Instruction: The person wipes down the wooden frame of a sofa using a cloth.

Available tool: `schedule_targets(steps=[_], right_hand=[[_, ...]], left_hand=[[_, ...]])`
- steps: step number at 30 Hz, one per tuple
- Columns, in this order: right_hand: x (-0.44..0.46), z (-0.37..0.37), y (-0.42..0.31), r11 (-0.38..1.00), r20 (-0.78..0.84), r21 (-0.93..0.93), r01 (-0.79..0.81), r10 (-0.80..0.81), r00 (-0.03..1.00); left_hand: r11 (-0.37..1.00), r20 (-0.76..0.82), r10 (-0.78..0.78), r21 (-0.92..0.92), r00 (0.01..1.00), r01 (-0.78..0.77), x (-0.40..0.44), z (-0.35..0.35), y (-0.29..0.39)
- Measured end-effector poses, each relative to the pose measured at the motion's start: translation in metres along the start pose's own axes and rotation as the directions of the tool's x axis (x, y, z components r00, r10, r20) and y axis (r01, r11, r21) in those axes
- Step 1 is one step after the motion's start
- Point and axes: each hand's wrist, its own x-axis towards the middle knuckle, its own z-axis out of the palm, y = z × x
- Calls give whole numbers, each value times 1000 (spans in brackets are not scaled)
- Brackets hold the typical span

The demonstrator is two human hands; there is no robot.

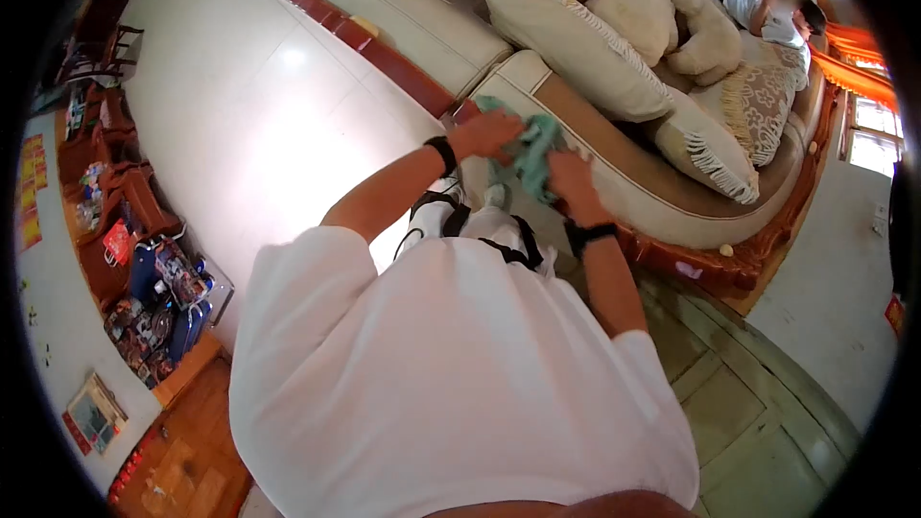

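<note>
A crumpled green cloth (539,149) is stretched between my two hands, just in front of the beige sofa's (561,139) rounded corner. My left hand (486,136) has its fingers closed around one end of it. The other end is bunched in my right hand (572,180), whose fingers are also wrapped round it. Each wrist wears a black band. Part of the cloth hangs loose above my left hand and between the two hands.
Fringed cushions (585,48) and a plush toy (633,14) lie on the sofa, which has a red-brown wooden base (672,254). Another person (767,14) is at the far right end. Bags and boxes (173,278) stand along the left wall; pale tiles (259,96) cover the floor.
</note>
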Motion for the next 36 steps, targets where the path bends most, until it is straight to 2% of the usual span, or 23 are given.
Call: schedule_targets(steps=[1, 3, 5, 6, 9, 13, 15, 16, 17, 18, 20, 21, 22, 23, 24, 25, 26, 28, 32, 34, 36], right_hand=[[12, -8, -23, 1000, -38, 0, 30, -30, 999], [52, 39, -48, 993, -340, -76, 93, -113, 933], [58, 33, -70, 994, -373, -16, 107, -106, 922], [60, 34, -74, 994, -393, 31, 106, -86, 916], [55, 43, -62, 973, -437, 122, 195, -124, 891], [15, 51, -18, 939, -399, 216, 268, -166, 902], [-6, 63, 11, 923, -388, 251, 292, -181, 904], [-23, 66, 24, 922, -387, 258, 290, -176, 905], [-42, 69, 38, 924, -380, 288, 250, -129, 916], [-60, 71, 50, 924, -375, 318, 212, -83, 923], [-93, 88, 69, 992, -421, 126, 24, 32, 906], [-105, 96, 79, 990, -422, 126, -68, 115, 899], [-114, 105, 91, 980, -424, 124, -158, 196, 884], [-122, 118, 108, 980, -426, 127, -154, 194, 883], [-129, 133, 127, 971, -511, 63, -231, 230, 828], [-135, 140, 138, 950, -592, 11, -312, 258, 763], [-137, 147, 146, 951, -591, 21, -310, 262, 763], [-143, 146, 151, 952, -667, 2, -308, 231, 709], [-139, 132, 144, 954, -640, 9, -301, 237, 731], [-140, 116, 139, 951, -435, 107, -291, 308, 846], [-139, 119, 138, 953, -457, 112, -280, 300, 837]], left_hand=[[996, 36, -53, 68, 998, 51, -5, -2, -11], [983, 85, -121, 146, 989, 108, -14, -9, -24], [928, 191, -206, 350, 960, 129, -19, -32, -32], [921, 193, -221, 363, 956, 140, -21, -30, -29], [814, 157, -425, 497, 891, 301, -7, -21, -2], [793, 64, -461, 478, 885, 378, 17, 7, 37], [808, 70, -540, 321, 839, 493, 45, 22, 62], [798, 79, -505, 422, 860, 430, 57, 33, 76], [776, 91, -470, 516, 878, 363, 71, 45, 91], [783, 205, -522, 501, 828, 370, 92, 50, 110], [789, 372, -582, 472, 723, 393, 132, 54, 157], [790, 422, -599, 452, 681, 415, 148, 60, 180], [830, 456, -551, 381, 698, 406, 161, 73, 198], [865, 488, -501, 308, 715, 396, 170, 90, 209], [946, 545, -315, 240, 777, 216, 172, 100, 211], [987, 591, -117, 161, 798, 25, 171, 105, 214], [986, 598, -119, 166, 793, 23, 169, 110, 215], [991, 294, -106, -47, 950, 125, 156, 112, 215], [996, 224, -80, -20, 971, 86, 143, 105, 208], [991, 284, -135, 12, 949, 137, 135, 83, 216], [992, 251, -124, 32, 960, 120, 131, 85, 218]])
